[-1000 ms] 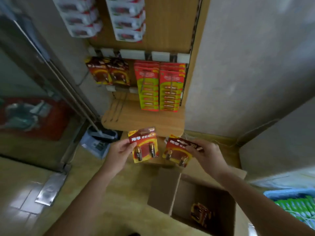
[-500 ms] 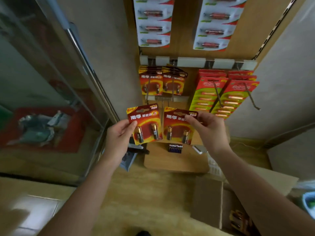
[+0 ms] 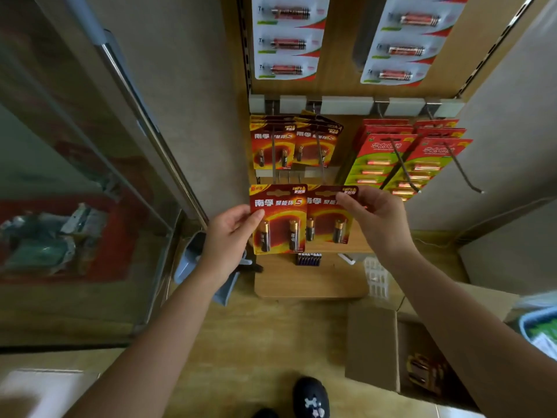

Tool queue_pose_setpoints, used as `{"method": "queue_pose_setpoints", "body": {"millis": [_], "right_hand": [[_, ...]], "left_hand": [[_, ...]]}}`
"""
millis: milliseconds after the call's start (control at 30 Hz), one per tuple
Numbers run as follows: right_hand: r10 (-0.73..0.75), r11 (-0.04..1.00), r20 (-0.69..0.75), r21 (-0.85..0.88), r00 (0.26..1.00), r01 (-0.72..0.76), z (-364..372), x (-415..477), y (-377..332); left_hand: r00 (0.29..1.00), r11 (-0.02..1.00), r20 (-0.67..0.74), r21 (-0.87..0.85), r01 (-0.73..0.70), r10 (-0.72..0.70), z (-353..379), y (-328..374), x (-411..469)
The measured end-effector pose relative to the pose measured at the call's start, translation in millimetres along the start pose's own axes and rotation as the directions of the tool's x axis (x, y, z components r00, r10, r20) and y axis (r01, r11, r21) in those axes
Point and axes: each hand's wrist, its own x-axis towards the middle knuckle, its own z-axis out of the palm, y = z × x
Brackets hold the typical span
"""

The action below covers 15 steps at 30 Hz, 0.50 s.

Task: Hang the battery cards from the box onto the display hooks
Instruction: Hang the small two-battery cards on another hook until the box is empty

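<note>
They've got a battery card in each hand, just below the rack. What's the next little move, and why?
Probably raise the left hand so its card's top slot meets the tip of the left hook, where matching red cards hang. The right hand holds a second card beside it, likely for the neighbouring hook.
</note>
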Motion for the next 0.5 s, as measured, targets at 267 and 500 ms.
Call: {"method": "queue_pose_setpoints", "body": {"millis": [267,500], "right_hand": [[-0.014,1.000,0.019,-0.002,1.000,0.014,-3.6,2.3,2.8],[-0.025,0.999,0.014,0.035,1.000,0.025,-5.7,2.4,3.8]], "left_hand": [[1.000,1.000,-0.021,-0.020,-0.022,0.022,-3.0,2.6,2.9],[0.999,0.999,-0.013,-0.017,-0.035,0.035,-6.1,0.9,5.8]]}}
